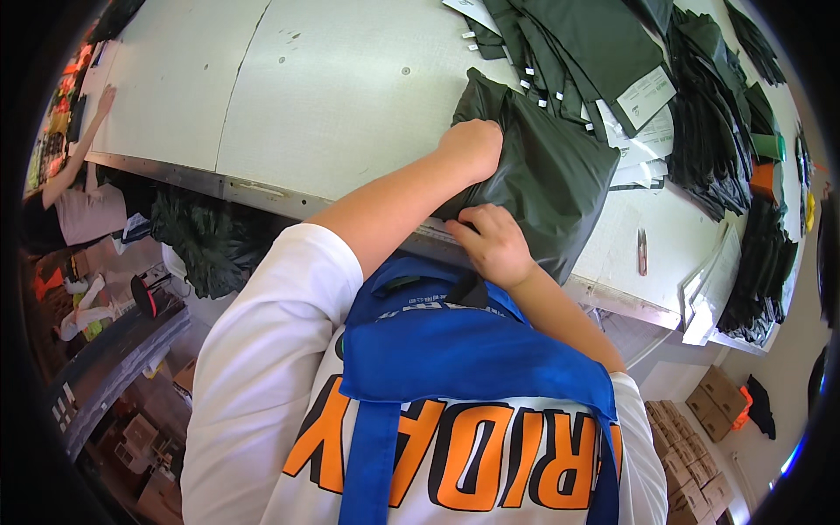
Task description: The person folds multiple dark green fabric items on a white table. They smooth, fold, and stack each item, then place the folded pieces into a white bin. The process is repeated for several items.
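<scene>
A filled, dark green-black plastic bag (560, 166) lies at the near edge of the white table in front of me, creased and bulging. My left hand (475, 149) is closed on the left side of the bag, its fingers curled into the plastic. Lower down, my right hand (497, 245) is at the bag's near left corner, thumb toward the fingers, pinching the plastic by the table edge. Part of its fingertips is hidden. What the bag contains does not show.
Dark garments with white tags (586, 44) and printed sheets (647, 131) lie beyond the bag. Stacked dark bundles (704, 114) fill the right side. Small thread snips (642, 252) rest on the table (332, 79). Another person's arm (87, 131) reaches over the far left. Cardboard boxes (687, 455) stand below right.
</scene>
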Demonstrator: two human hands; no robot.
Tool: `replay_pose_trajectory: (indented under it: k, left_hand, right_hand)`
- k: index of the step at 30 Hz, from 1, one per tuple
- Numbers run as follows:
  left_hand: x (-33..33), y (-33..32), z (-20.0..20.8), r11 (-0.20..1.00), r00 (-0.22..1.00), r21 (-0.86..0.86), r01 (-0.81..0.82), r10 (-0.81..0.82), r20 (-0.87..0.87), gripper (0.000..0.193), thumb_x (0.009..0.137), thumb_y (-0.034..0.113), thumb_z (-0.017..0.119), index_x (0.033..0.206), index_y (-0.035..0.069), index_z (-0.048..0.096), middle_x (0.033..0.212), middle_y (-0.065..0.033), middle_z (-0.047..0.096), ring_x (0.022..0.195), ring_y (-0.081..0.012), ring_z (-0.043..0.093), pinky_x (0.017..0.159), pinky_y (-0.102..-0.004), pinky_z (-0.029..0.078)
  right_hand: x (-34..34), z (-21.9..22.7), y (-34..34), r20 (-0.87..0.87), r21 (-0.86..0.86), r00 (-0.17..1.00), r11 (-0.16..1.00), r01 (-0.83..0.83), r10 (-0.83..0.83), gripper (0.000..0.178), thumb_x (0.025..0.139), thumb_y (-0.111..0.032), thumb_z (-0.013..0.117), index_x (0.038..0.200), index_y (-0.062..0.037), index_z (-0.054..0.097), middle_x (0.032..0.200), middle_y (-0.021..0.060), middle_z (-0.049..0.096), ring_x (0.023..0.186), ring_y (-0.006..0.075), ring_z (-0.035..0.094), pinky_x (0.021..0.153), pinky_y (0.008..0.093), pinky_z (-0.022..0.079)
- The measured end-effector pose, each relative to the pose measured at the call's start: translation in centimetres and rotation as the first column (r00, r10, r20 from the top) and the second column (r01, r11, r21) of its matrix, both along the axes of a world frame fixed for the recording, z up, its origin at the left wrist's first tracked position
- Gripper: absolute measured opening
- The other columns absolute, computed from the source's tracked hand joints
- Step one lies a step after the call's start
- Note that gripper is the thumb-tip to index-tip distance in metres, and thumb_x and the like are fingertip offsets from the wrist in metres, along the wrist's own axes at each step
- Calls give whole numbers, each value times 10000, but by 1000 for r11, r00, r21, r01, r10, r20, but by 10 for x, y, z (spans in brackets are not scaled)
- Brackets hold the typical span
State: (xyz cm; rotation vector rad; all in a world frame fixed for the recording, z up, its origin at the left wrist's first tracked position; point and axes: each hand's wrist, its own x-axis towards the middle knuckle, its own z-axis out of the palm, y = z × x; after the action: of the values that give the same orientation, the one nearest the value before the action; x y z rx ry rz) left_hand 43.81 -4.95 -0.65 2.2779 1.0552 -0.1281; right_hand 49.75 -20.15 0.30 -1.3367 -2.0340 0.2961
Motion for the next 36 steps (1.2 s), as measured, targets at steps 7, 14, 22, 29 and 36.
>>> replay_pose_trajectory:
  k: [7, 14, 22, 29, 36]
  left_hand:
    - [-43, -8, 10, 984, 886, -92, -156, 180, 428, 177, 829, 176, 633, 892, 18, 583, 764, -180, 647, 718, -350, 634, 644, -427, 493]
    - [-112, -90, 30, 944, 852, 187, -270, 144, 503, 161, 742, 87, 705, 833, 20, 590, 749, -127, 623, 643, -305, 609, 594, -385, 508]
    - [-111, -76, 20, 978, 859, 133, -161, 72, 507, 129, 758, 102, 664, 761, 47, 548, 712, -136, 578, 675, -355, 587, 576, -448, 465]
    - [-128, -74, 24, 1000, 921, -24, -4, 13, 389, 160, 786, 135, 656, 755, 44, 528, 720, -140, 575, 678, -366, 584, 595, -462, 456]
    - [-144, -77, 21, 983, 938, -172, 58, 5, 346, 191, 808, 157, 652, 756, 33, 516, 724, -138, 570, 705, -353, 578, 614, -447, 454]
  right_hand:
    - [-1, 25, 21, -202, -131, 961, 978, 163, -187, 121, 725, 2, 687, 840, -29, 663, 840, 98, 625, 779, 281, 592, 698, 364, 478]
    - [-14, 30, 27, -234, -200, 947, 964, 177, -222, 64, 749, -23, 651, 811, -34, 640, 785, 112, 638, 741, 321, 596, 693, 399, 480]
    - [-15, 37, 29, -20, -151, 978, 968, 200, -205, 61, 758, -38, 631, 788, -79, 598, 790, 58, 600, 784, 265, 568, 679, 373, 404]
    - [-11, 31, 59, 11, -204, 927, 906, 370, -376, 70, 797, -83, 641, 786, -68, 574, 769, 70, 576, 775, 282, 553, 691, 394, 394]
    - [-10, 19, 82, 55, -218, 894, 868, 446, -445, 103, 800, -113, 650, 794, -91, 549, 772, 52, 571, 784, 275, 554, 692, 403, 386]
